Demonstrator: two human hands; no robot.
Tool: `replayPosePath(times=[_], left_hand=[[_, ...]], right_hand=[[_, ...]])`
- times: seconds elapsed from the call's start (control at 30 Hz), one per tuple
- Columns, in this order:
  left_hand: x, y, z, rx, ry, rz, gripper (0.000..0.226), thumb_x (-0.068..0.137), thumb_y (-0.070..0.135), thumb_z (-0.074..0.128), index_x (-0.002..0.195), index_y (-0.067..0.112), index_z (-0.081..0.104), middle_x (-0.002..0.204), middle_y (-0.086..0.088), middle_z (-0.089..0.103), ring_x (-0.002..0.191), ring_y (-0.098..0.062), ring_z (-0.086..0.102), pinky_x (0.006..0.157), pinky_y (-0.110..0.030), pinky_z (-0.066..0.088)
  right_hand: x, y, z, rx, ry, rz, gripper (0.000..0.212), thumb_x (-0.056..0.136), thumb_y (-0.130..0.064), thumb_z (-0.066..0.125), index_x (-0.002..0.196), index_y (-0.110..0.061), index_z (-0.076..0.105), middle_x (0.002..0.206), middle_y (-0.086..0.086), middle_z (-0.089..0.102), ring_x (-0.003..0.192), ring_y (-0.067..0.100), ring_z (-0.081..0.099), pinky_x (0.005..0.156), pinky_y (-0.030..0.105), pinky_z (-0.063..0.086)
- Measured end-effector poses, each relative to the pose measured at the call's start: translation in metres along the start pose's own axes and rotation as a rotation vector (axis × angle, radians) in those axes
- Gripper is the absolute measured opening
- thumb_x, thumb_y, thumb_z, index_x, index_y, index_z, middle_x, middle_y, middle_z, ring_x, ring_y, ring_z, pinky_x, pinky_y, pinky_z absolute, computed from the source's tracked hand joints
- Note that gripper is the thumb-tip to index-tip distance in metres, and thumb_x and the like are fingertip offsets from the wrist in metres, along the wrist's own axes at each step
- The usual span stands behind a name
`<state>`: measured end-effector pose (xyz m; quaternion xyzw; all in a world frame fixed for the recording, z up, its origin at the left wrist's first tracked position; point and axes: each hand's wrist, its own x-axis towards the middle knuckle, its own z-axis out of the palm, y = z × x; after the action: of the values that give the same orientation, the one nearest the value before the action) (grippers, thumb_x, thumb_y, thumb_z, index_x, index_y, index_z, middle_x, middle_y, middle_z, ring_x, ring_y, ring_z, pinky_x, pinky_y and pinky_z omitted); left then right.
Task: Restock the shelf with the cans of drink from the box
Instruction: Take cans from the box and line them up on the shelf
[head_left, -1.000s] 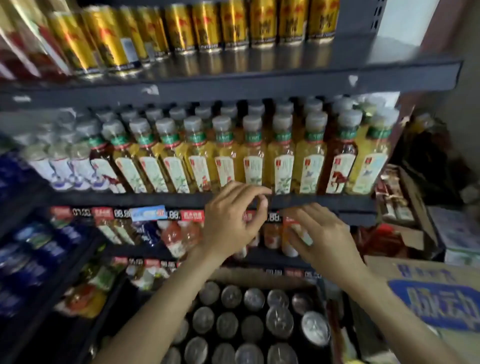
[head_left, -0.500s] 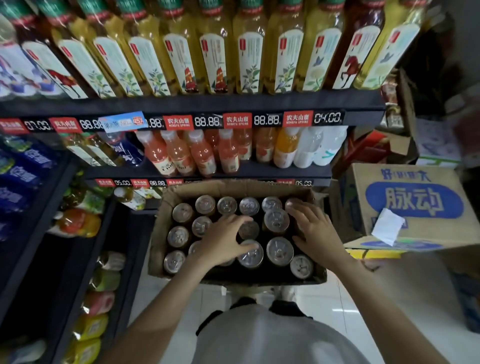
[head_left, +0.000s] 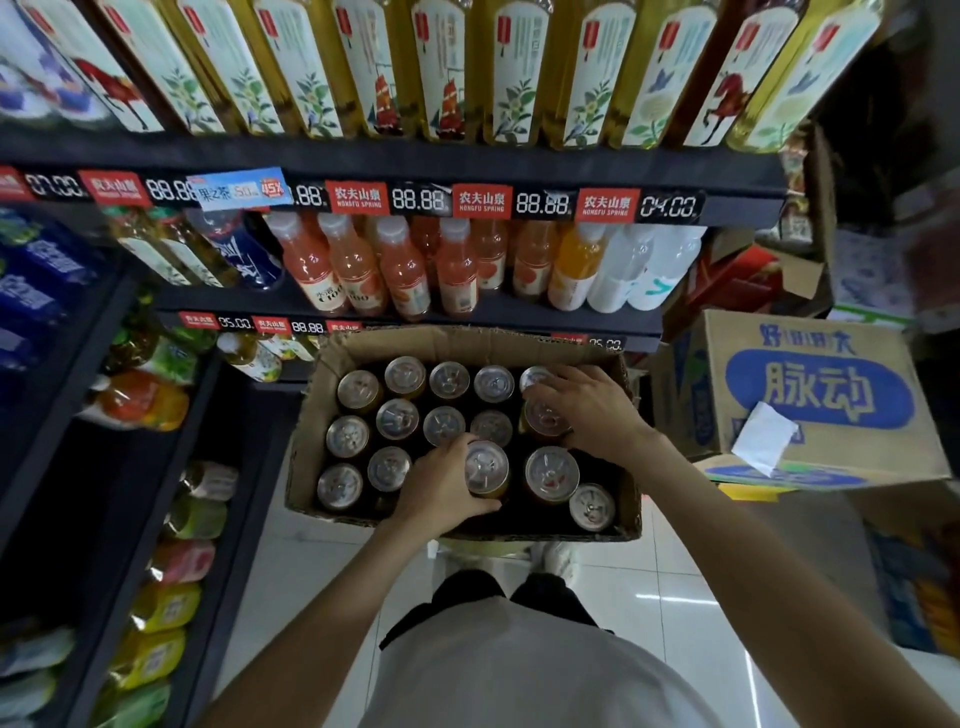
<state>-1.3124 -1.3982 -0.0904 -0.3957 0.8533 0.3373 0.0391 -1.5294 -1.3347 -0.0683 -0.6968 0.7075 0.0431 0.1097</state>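
Note:
An open cardboard box (head_left: 332, 353) stands in front of the shelves, filled with several upright silver-topped cans (head_left: 396, 419). My left hand (head_left: 441, 486) grips a yellow-sided can (head_left: 485, 466) near the box's front middle; that can stands higher than its neighbours. My right hand (head_left: 592, 410) reaches into the box's right side, fingers curled round a can (head_left: 543, 415) there, with another can top just beyond the fingertips. The dark shelf (head_left: 395, 161) above carries tall tea bottles.
Orange and pale drink bottles (head_left: 400, 265) fill the shelf behind the box. A sealed carton with blue print (head_left: 810, 395) sits to the right, a white paper slip on it. More bottles line dark shelves at left. Tiled floor lies below.
My view dropped from the upper shelves to the box. Both hands came down from the shelf edge into the box, and each now grips a can; the left one's can has risen.

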Motion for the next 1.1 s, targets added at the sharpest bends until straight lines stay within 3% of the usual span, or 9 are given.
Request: replayPosePath(times=[0.17,0.3,0.37,0.43,0.5,0.6,0.8,0.93,1.1], left_hand=[[-0.003,-0.001,-0.034,-0.454,0.178,-0.143,0.065,0.059,0.036,0.087,0.113,0.027,0.051,0.107,0.012,0.06,0.101,-0.008,0.057,0.083,-0.027,0.047],[0.0,0.018,-0.078,-0.893,0.263,-0.161,0.052,0.062,0.024,0.083,0.104,0.032,0.054,0.104,0.01,0.063,0.101,-0.009,0.06,0.088,-0.027,0.048],[0.003,0.03,-0.097,-0.989,0.306,-0.142,0.057,0.059,0.038,0.084,0.108,0.025,0.059,0.105,0.006,0.066,0.1,-0.008,0.061,0.095,-0.03,0.046],[0.004,0.04,-0.112,-1.048,0.346,-0.082,0.07,0.05,0.058,0.081,0.109,0.025,0.062,0.107,0.005,0.069,0.102,-0.009,0.063,0.095,-0.031,0.045],[0.005,0.053,-0.128,-1.053,0.374,-0.027,0.076,0.043,0.068,0.077,0.107,0.029,0.062,0.105,0.011,0.07,0.102,-0.006,0.063,0.091,-0.027,0.044],[0.008,0.076,-0.157,-1.008,0.399,0.055,0.061,0.047,0.057,0.077,0.1,0.034,0.059,0.099,0.016,0.068,0.094,0.0,0.062,0.085,-0.022,0.045],[0.016,0.135,-0.221,-0.758,0.517,0.303,0.06,0.049,0.039,0.087,0.096,0.04,0.049,0.099,0.025,0.054,0.088,0.014,0.054,0.073,-0.014,0.043],[0.023,0.181,-0.266,-0.588,0.65,0.515,0.06,0.046,0.06,0.073,0.098,0.043,0.047,0.099,0.022,0.059,0.089,0.016,0.055,0.07,-0.009,0.045],[0.032,0.243,-0.316,-0.503,0.817,0.696,0.059,0.049,0.063,0.071,0.099,0.045,0.046,0.098,0.025,0.058,0.091,0.014,0.054,0.076,-0.015,0.046]], right_hand=[[-0.009,0.007,-0.019,0.201,0.18,0.108,0.078,0.062,-0.036,0.083,0.13,-0.024,0.047,0.126,-0.002,0.055,0.121,0.025,0.046,0.097,0.036,0.037],[-0.019,-0.001,-0.062,1.03,0.395,0.228,0.069,0.067,-0.027,0.082,0.128,-0.026,0.05,0.12,-0.007,0.053,0.111,0.007,0.053,0.088,0.024,0.046],[-0.023,-0.008,-0.084,1.42,0.396,0.256,0.067,0.069,-0.021,0.078,0.129,-0.031,0.049,0.123,-0.007,0.055,0.107,0.005,0.058,0.084,0.024,0.053],[-0.023,-0.01,-0.098,1.601,0.397,0.278,0.071,0.063,-0.029,0.077,0.128,-0.032,0.049,0.126,-0.003,0.056,0.107,0.013,0.061,0.081,0.03,0.055],[-0.023,-0.009,-0.115,1.651,0.429,0.288,0.076,0.057,-0.037,0.08,0.126,-0.031,0.05,0.127,0.0,0.056,0.106,0.02,0.062,0.079,0.037,0.056],[-0.024,-0.005,-0.142,1.597,0.48,0.257,0.068,0.06,-0.038,0.078,0.122,-0.031,0.053,0.12,0.0,0.06,0.107,0.021,0.062,0.083,0.037,0.055],[-0.04,0.01,-0.214,1.369,0.681,0.123,0.052,0.063,-0.041,0.074,0.111,-0.035,0.057,0.101,-0.014,0.068,0.096,-0.001,0.063,0.071,0.017,0.053],[-0.051,0.031,-0.269,1.283,0.775,0.013,0.069,0.055,-0.05,0.07,0.119,-0.026,0.057,0.106,-0.006,0.07,0.098,0.007,0.065,0.073,0.021,0.054],[-0.063,0.055,-0.336,1.28,0.839,-0.138,0.064,0.049,-0.042,0.077,0.108,-0.023,0.062,0.095,-0.005,0.074,0.091,0.012,0.069,0.071,0.021,0.054]])
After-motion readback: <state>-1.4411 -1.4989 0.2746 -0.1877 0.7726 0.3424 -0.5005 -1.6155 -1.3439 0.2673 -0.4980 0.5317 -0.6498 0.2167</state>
